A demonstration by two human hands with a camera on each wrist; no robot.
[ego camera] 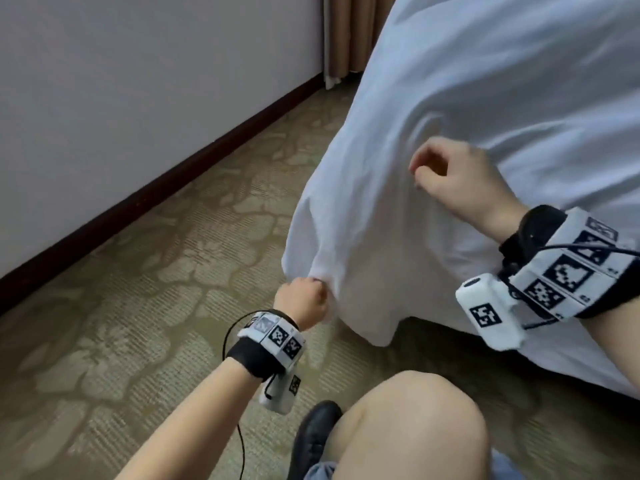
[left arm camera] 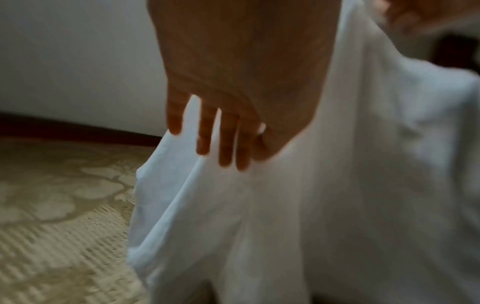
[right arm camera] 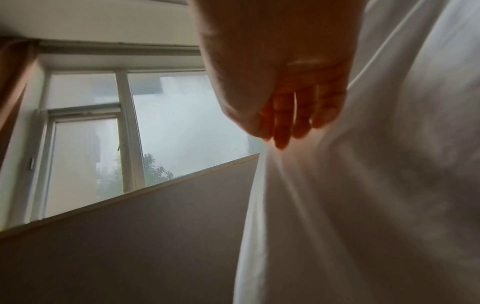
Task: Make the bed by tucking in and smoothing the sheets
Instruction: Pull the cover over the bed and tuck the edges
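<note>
Head: left hand (ego camera: pixel 304 301) grips sheet (ego camera: pixel 363 244) corner; hanging floorward

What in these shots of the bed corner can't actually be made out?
- Mattress and bed base: covered by the white sheet in every view.
- Left hand fingertips: head view hides them behind the fist; left wrist view is blurred.
- Whether the right hand pinches cloth: its curled fingers hide this in the head view, and blur in the right wrist view.
- Sheet's lower hem: cut off by the left wrist view's bottom edge.
</note>
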